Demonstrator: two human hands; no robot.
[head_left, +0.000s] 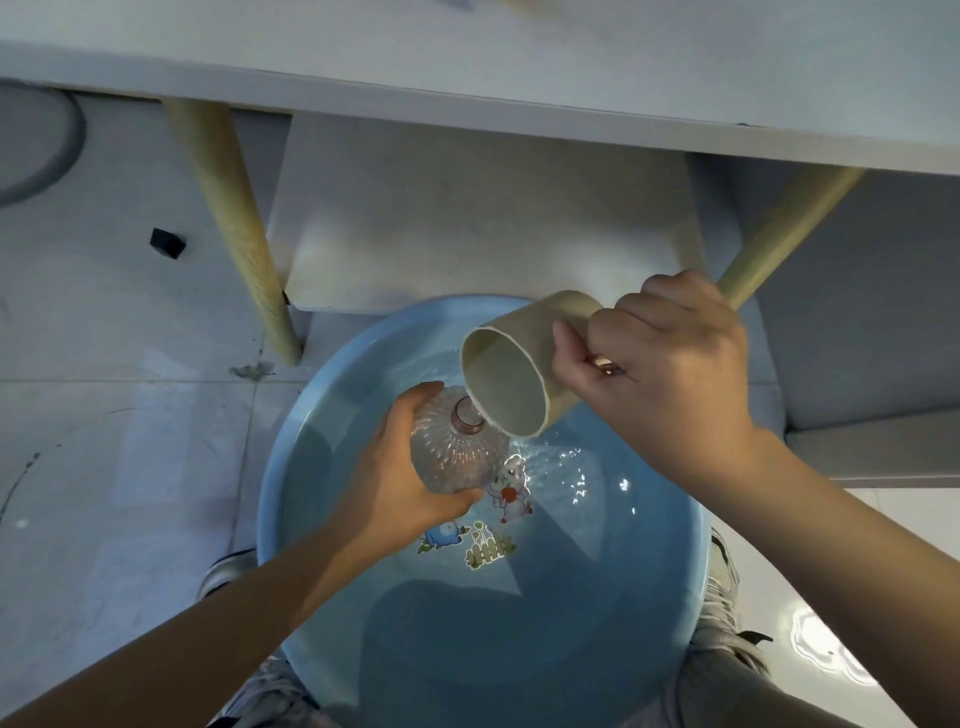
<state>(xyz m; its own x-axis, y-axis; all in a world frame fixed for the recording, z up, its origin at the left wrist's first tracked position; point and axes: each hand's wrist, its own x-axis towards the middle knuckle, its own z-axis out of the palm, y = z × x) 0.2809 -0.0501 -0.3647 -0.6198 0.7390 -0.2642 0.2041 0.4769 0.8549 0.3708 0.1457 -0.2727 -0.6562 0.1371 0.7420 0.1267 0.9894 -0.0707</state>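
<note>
Over a water-filled blue basin (623, 571) on a tiled floor, you tip a beige mug (511, 374) toward the neck of a clear ribbed bottle (457, 452). Your left hand (400, 483) wraps the bottle's body from the side, fingers and thumb curled round it, and holds it upright above the water near the basin's middle. Your right hand (670, 374) closes in a fist on the mug's handle, with the rim's lowest edge right at the bottle mouth (467, 415).

The opening is narrow and the mug's rim is wide, so much of the pour is likely to miss. Rest the lip just over the mouth and tilt slowly so the stream stays thin. Hold the bottle steady and plumb, and let the basin catch any spill. Ripples glinting just right of the bottle suggest some water is already running past.

The count: one bottle, one mug and one basin with cartoon animal decals on its floor. Beyond them are two wooden table legs (228, 223), two grey shoes (722, 587) flanking the basin, and one small black block (167, 243) on the tiles.
</note>
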